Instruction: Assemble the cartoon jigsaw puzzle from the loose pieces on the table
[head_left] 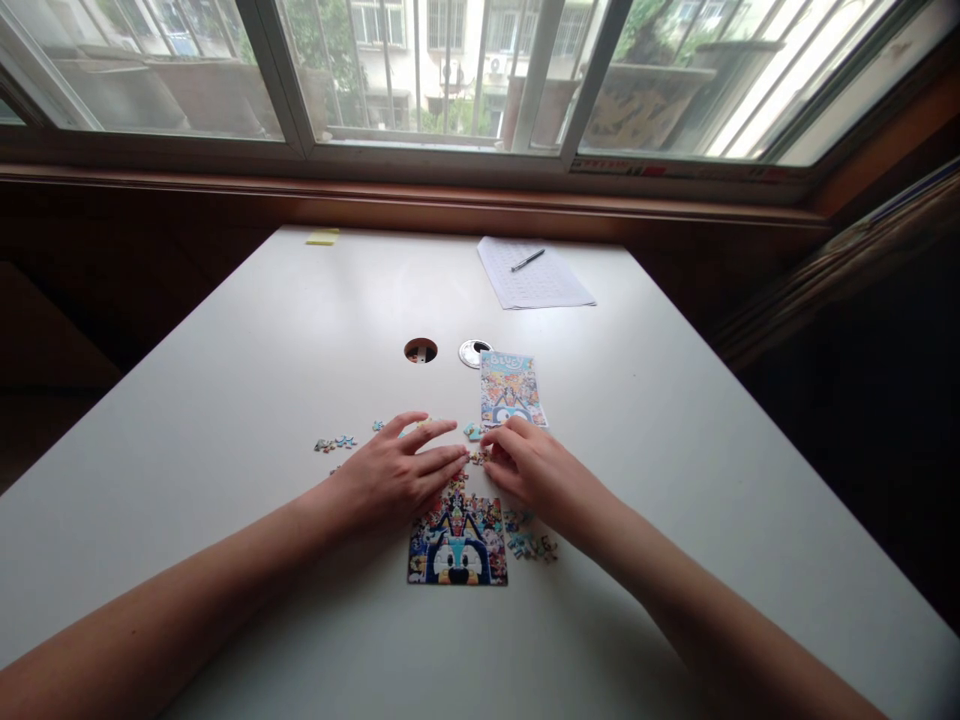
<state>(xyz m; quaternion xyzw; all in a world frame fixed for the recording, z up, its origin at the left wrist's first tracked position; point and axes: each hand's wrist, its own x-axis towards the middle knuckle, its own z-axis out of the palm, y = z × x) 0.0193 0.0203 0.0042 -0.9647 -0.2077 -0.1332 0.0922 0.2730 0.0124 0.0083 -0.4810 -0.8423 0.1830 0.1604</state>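
A partly assembled colourful jigsaw puzzle (457,545) lies on the white table (247,340) in front of me. My left hand (397,470) rests flat above the puzzle's upper left, fingers stretched out toward the right. My right hand (529,465) is beside it with its fingers curled, the tips pinching at small loose pieces (477,457) between the two hands. A printed reference card (511,390) with the same picture lies just beyond my right hand.
Loose puzzle pieces lie at the left (335,443) and to the puzzle's right (531,543). A round cable hole (421,350) and its cap (472,352) sit mid-table. Further back are a paper sheet (534,275) with a pen (528,260) and a yellow sticky pad (322,237).
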